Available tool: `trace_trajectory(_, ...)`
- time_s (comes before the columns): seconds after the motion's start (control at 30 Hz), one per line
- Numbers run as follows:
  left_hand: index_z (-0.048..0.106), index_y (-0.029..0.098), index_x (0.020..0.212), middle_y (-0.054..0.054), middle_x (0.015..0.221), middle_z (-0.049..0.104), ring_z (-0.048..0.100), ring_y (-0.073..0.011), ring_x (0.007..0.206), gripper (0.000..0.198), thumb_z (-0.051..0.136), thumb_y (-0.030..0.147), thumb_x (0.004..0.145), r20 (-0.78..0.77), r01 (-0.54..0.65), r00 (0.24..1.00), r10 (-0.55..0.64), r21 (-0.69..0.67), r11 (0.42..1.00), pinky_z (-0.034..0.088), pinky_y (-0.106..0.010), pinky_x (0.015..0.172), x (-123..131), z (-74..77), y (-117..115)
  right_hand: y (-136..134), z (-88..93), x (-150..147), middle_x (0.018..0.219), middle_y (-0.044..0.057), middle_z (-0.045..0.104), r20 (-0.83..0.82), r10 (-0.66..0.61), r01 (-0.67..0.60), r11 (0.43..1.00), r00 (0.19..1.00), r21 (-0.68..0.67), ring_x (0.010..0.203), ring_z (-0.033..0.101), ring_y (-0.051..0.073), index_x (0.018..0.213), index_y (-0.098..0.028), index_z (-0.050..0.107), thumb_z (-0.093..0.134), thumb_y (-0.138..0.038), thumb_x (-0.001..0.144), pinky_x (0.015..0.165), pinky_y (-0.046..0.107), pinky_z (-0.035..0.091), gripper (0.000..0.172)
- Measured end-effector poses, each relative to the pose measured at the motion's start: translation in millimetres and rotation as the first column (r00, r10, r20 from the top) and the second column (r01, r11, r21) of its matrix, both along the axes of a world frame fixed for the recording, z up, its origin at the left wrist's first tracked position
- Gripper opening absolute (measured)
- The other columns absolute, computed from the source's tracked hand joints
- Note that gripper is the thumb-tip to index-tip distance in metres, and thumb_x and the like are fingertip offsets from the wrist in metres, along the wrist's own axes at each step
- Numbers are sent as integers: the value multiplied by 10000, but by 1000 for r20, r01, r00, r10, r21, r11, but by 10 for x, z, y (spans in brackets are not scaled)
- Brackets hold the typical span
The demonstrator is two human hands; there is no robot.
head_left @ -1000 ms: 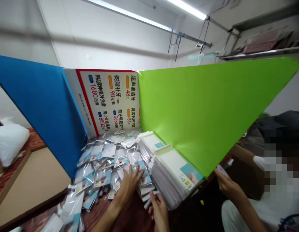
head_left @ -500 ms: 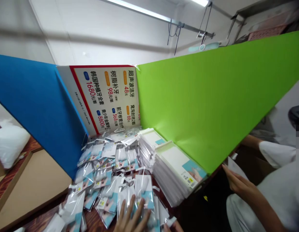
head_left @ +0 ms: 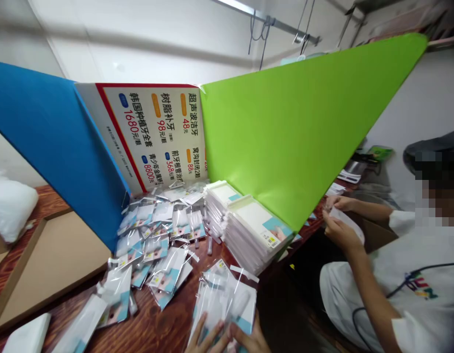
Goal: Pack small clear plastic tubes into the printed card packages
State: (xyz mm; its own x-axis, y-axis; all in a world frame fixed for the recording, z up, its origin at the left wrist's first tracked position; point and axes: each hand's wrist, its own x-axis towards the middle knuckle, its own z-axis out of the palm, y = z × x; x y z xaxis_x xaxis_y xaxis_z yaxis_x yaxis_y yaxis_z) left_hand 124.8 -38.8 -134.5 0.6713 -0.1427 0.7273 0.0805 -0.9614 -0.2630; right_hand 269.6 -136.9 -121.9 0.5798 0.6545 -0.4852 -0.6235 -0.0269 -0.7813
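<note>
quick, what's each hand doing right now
Left hand: fingers spread, open, resting on the clear packets.
Right hand: on the same packets; grip cannot be told.

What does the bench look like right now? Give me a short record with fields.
left hand: at the bottom edge, fingers on a bundle of clear packets
right hand: on the same bundle, grip unclear
loose packets: strewn over the wooden table
stacks: two neat stacks of flat packs against the green panel
co-worker: hands holding a white piece, right of the panel
</note>
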Motion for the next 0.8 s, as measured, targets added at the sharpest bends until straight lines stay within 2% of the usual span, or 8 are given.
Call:
trace_trajectory(0.07,721,281,1134,57,1242,748,469,-151,1431,333,406,218,1044,-61,59,996,-60,-27,998,130,-522,1295,-49,48,35,-6,51,-2,1060,126,760,-14,41,-40,999,999,29,957,738,351,1367,-240,414,964,-464,486,746,408,592,1062)
trace_trajectory(0.17,664,238,1278,-11,1206,758,429,-173,1458,461,276,363,1063,-153,24,988,-38,-90,996,126,-462,1293,-178,78,83,-8,107,-33,1118,120,748,-27,55,-53,994,998,97,989,733,339,1395,-270,430,940,-421,561,819,436,590,989)
trace_trajectory(0.27,573,273,1403,8,1373,674,211,-261,1556,477,444,493,999,-241,-81,969,59,-82,993,21,-519,1289,-361,52,129,-6,63,-73,1110,120,749,-30,19,-16,996,999,89,978,733,350,1366,-266,457,953,-419,517,834,481,592,995)
trace_trajectory(0.37,496,237,1472,-12,1463,611,39,-322,1577,669,565,591,908,-284,-203,946,158,-138,969,-113,-611,1251,-526,-72,142,-7,-41,-77,1157,128,736,72,-50,46,997,996,56,1030,718,359,1326,-245,486,957,-430,493,885,494,584,975)
trace_trajectory(0.43,371,208,1544,-83,1520,549,44,-299,1578,694,506,549,954,-291,-294,934,207,-297,908,9,-602,1278,-568,-188,110,-20,-80,-63,1239,138,708,176,-32,23,998,984,54,1114,688,354,1329,-228,499,945,-429,524,967,477,557,943)
trace_trajectory(0.53,93,191,1610,-193,1633,341,175,-296,1556,709,441,345,1012,-306,-453,891,336,-566,688,388,-553,1192,-485,-308,29,-77,-57,-49,1343,129,662,276,25,-44,997,961,64,1234,626,339,1369,-226,505,918,-406,593,1041,428,517,897)
trace_trajectory(0.6,-4,161,1609,-243,1632,307,297,-339,1513,802,487,297,989,-318,-500,864,390,-640,584,490,-563,1109,-367,-311,-7,-137,-13,-49,1337,131,669,278,44,-62,997,959,54,1250,615,343,1351,-216,542,909,-405,612,1026,413,526,846)
trace_trajectory(0.8,109,215,1611,-181,1520,523,516,-347,1385,788,540,351,965,-293,-428,904,312,-610,667,585,-557,1001,-163,-163,-13,-227,93,10,1249,149,717,96,128,-135,989,987,62,1144,680,359,1315,-200,583,884,-467,651,923,451,573,777)
